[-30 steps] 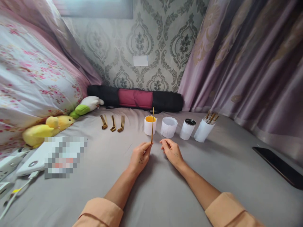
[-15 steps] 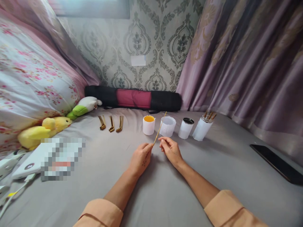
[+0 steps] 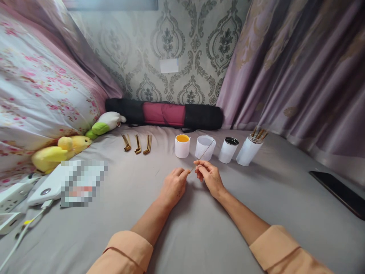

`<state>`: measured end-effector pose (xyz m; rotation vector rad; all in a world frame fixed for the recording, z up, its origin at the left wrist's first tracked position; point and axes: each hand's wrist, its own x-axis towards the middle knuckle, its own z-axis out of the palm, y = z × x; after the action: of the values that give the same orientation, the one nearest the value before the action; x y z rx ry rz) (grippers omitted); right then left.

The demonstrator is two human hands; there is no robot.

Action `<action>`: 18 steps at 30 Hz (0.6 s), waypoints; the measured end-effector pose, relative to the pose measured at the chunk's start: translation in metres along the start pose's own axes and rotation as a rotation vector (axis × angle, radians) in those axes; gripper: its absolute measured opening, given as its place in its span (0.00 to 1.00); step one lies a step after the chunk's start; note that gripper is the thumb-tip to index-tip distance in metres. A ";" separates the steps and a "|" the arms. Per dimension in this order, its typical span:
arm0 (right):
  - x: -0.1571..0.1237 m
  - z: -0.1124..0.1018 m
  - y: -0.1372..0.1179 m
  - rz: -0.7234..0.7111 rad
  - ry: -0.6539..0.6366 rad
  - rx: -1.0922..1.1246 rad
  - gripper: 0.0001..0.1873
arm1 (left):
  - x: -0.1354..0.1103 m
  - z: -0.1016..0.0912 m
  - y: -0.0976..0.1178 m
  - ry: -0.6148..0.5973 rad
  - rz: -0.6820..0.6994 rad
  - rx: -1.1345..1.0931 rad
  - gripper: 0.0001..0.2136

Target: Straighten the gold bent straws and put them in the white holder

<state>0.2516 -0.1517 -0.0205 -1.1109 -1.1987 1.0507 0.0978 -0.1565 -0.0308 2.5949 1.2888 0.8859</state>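
The left hand [image 3: 174, 185] has its thumb and forefinger pinched narrow on the bottom end of a thin yellow stick [image 3: 203, 155]. The right hand [image 3: 210, 176] now closes its own fingertips [image 3: 200, 166] on the same stick just above that pinch, with the other fingers curled in. A second ago the stick stood straight up at twelve o'clock in the left hand alone, and the right hand lay beside it, holding nothing. Since then the stick has tipped over. It leans toward about one or two o'clock, and its far tip crosses in front of the clear cup [image 3: 205, 147]. So the stick is now held between both hands rather than by one, low over the grey sheet [image 3: 182, 236] and just short of the cups. Beyond the fingers at twelve o'clock stands a row of four: the orange cup [image 3: 182, 146], the clear one, a black-rimmed cup [image 3: 228, 150], and at one o'clock a jar [image 3: 248, 151] bristling with more sticks. At eleven o'clock three bent gold pieces [image 3: 138, 144] lie side by side. Behind everything, against the wall, lies a black and red roll [image 3: 164, 114]. Off at nine and ten o'clock are two plush toys [image 3: 61, 151], a power bank [image 3: 45, 190] and a socket strip [image 3: 11, 195]. A dark phone [image 3: 339, 194] lies well apart at three o'clock by the curtain [image 3: 299, 76]. Both peach sleeves [image 3: 128, 253] rest on the sheet.
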 end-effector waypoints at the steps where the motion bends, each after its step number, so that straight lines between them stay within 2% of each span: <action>1: 0.000 0.000 0.001 0.002 -0.001 0.002 0.13 | 0.000 0.000 0.000 -0.001 0.003 0.000 0.17; 7: 0.000 0.000 0.000 0.033 -0.003 0.012 0.14 | -0.001 0.001 0.000 0.015 0.010 -0.015 0.17; 18: -0.001 0.000 0.000 0.061 -0.044 0.048 0.13 | 0.000 -0.001 0.001 -0.048 0.002 0.071 0.16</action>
<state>0.2514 -0.1530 -0.0207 -1.0976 -1.1751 1.1501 0.0983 -0.1574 -0.0300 2.6537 1.3287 0.7869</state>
